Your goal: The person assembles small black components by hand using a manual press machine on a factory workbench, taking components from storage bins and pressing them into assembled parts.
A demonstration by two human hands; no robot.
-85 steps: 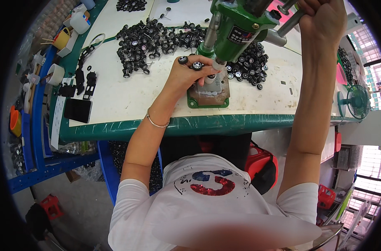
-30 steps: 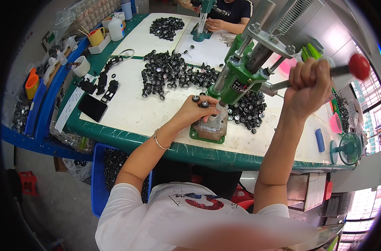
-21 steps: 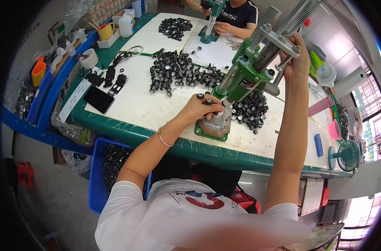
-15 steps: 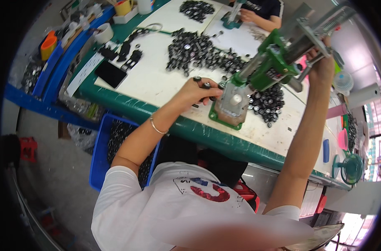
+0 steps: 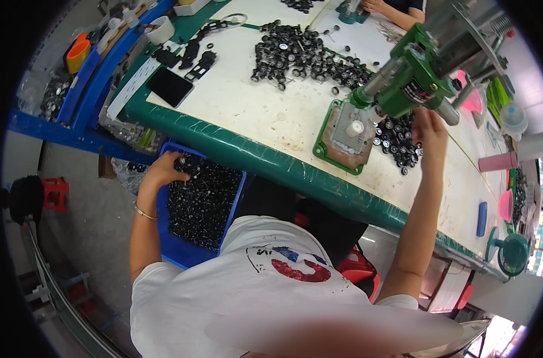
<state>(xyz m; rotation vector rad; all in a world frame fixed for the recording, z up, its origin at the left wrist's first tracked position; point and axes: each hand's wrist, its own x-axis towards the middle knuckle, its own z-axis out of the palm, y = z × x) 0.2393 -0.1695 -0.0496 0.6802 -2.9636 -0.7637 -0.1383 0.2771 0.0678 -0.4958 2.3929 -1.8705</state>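
Note:
My left hand point(image 5: 166, 169) is over the near-left corner of a blue plastic bin point(image 5: 240, 197), fingers spread and thumb apart. The bin holds a heap of small black wheels with metal pins point(image 5: 203, 209). Some dark pieces lie right by the fingertips. On the table, a green hand press point(image 5: 403, 83) stands with a white round seat point(image 5: 355, 128) on its base plate; no part shows on the seat. Just right of the press, my right hand point(image 5: 431, 131) reaches down at a small pile of black wheels point(image 5: 397, 140). Its fingers are blurred, so their grip is unclear.
A larger pile of black wheels point(image 5: 307, 56) spreads across the table's far middle. A phone point(image 5: 170, 86) and black strap-like parts point(image 5: 200, 62) lie at left. Across the table is another person's hand point(image 5: 376, 6). A small green fan point(image 5: 513, 250) stands at right.
My left hand has gone from beside the press, where it held several wheels, down to the blue bin and opened. My right hand has let go of the press lever and dropped to the small pile.

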